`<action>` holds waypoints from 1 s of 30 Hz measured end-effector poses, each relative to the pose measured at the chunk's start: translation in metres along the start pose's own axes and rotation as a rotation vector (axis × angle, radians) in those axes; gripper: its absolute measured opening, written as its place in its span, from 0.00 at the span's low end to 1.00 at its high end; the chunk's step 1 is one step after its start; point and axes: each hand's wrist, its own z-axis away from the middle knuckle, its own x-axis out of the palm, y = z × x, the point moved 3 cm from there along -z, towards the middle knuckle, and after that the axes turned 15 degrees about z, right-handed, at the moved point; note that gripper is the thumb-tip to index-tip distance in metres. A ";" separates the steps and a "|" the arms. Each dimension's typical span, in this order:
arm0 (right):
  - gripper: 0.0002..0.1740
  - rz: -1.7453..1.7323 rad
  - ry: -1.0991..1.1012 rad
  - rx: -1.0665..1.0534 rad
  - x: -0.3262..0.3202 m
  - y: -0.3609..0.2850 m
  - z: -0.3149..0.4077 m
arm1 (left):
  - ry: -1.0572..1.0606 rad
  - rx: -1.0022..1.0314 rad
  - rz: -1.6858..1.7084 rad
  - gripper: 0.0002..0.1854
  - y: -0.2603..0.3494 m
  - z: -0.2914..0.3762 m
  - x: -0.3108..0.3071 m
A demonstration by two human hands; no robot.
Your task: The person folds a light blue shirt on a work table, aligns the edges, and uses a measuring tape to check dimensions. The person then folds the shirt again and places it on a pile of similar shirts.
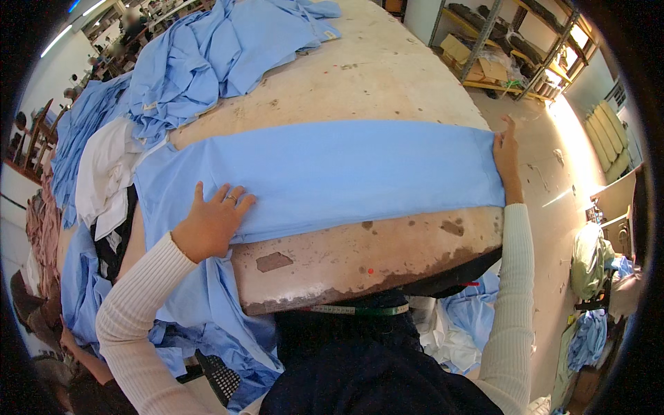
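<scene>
A light-blue cloth garment [353, 166] lies in a long, mostly smooth panel across the near end of a worn wooden table [373, 244]. Fingers spread, my left hand [215, 223] rests flat on its left part, with a ring on one finger. My right hand [507, 150] is at the panel's far right end, against the cloth edge at the table's side. Whether those fingers pinch the edge is hidden. More light-blue cloth [228, 321] hangs off the table below my left forearm.
Light-blue garments [223, 57] are heaped at the back left, beside white cloth [106, 166]. A green-and-white measuring tape [358, 310] shows below the table edge. Another person's arm [85, 355] is at lower left. A metal shelf rack [482, 41] with cartons stands beyond the right side.
</scene>
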 end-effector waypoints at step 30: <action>0.24 0.023 0.037 0.017 0.002 -0.008 -0.001 | 0.904 0.127 0.980 0.13 -0.149 -0.067 0.021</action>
